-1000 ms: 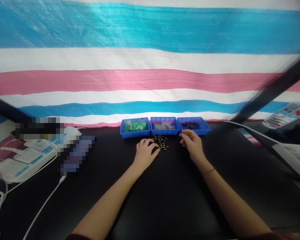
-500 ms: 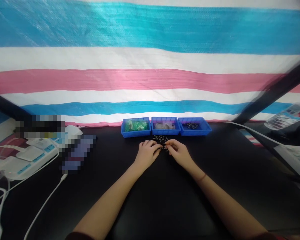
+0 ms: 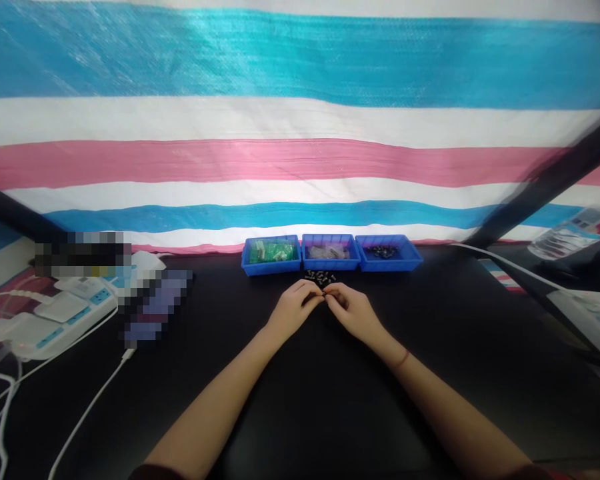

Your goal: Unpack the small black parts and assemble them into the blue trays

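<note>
My left hand (image 3: 295,307) and my right hand (image 3: 350,308) meet fingertip to fingertip over the black table, both closed in a pinch. Between the fingertips is a tiny dark spot, too small to name. Just beyond them lies a small pile of dark and silvery screw-like parts (image 3: 321,276). Behind the pile three blue trays stand in a row: the left tray (image 3: 273,269) holds green packets, the middle tray (image 3: 331,265) holds pale clear pieces, and the right tray (image 3: 393,265) holds small dark parts.
White power strips (image 3: 80,313) with cables and a blurred phone-like object (image 3: 157,307) lie at the left. A striped sheet (image 3: 300,160) hangs behind the table. On the right are a clear bottle (image 3: 560,237) and another white power strip (image 3: 587,320).
My left hand's fingers have drawn together into a pinch. My right fingertips have shifted slightly left, and the two hands' fingertips now meet in front of the pile.
</note>
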`<state>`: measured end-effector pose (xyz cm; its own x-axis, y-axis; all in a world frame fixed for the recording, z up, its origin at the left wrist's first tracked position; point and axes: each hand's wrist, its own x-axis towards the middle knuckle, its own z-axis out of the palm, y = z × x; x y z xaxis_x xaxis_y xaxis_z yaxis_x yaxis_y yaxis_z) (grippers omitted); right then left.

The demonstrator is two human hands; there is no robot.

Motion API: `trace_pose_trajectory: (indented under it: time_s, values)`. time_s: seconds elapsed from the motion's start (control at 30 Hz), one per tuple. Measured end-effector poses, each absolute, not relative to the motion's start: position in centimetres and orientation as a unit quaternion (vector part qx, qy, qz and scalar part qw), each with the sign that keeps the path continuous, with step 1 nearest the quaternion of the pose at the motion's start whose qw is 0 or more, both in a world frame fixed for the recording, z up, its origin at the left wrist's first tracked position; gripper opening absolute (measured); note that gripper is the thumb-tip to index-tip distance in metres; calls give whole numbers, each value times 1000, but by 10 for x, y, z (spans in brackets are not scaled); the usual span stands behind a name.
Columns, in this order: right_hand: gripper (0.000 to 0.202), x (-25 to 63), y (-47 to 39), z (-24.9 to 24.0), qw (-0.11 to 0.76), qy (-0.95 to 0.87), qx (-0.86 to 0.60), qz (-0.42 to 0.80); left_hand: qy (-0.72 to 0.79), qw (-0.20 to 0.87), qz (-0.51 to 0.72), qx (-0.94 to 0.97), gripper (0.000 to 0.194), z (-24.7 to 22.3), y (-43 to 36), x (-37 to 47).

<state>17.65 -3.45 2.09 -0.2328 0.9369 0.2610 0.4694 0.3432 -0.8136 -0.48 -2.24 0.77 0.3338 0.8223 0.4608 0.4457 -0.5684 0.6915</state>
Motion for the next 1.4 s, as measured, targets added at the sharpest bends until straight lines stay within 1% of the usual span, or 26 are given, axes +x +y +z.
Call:
trace_pose_trajectory:
  time_s: [0.23, 0.4, 0.43, 0.53, 0.57, 0.6, 0.7, 0.77, 1.0, 1.17, 1.4]
  values:
    - [18, 174, -36, 22, 397, -691, -484, 362, 362, 192, 449, 794, 9, 11, -25, -5]
    - [17, 174, -36, 23, 412, -689, -462, 376, 369, 205, 433, 796, 7, 8, -25, -6]
    - [17, 174, -36, 23, 416, -690, -463, 370, 376, 214, 429, 793, 11, 8, -24, -6]
    - [20, 175, -36, 22, 434, -688, -468, 346, 394, 244, 413, 784, 38, 7, -22, -6]
    - [20, 175, -36, 22, 439, -688, -468, 339, 399, 253, 408, 781, 41, 8, -22, -6]
    - [21, 175, -36, 22, 443, -689, -467, 333, 401, 261, 403, 780, 40, 8, -22, -6]
    - [21, 176, -35, 22, 447, -698, -458, 321, 397, 275, 390, 784, 25, 11, -21, -6]
    - [22, 176, -36, 23, 446, -704, -453, 317, 391, 283, 390, 784, 20, 13, -21, -7]
    - [23, 176, -36, 18, 440, -689, -467, 338, 390, 298, 407, 770, 19, 11, -20, -7]
    - [16, 175, -37, 18, 439, -676, -475, 352, 397, 289, 413, 767, 16, 11, -20, -7]
    - [20, 172, -38, 19, 436, -680, -473, 352, 401, 293, 419, 760, 17, 9, -19, -7]
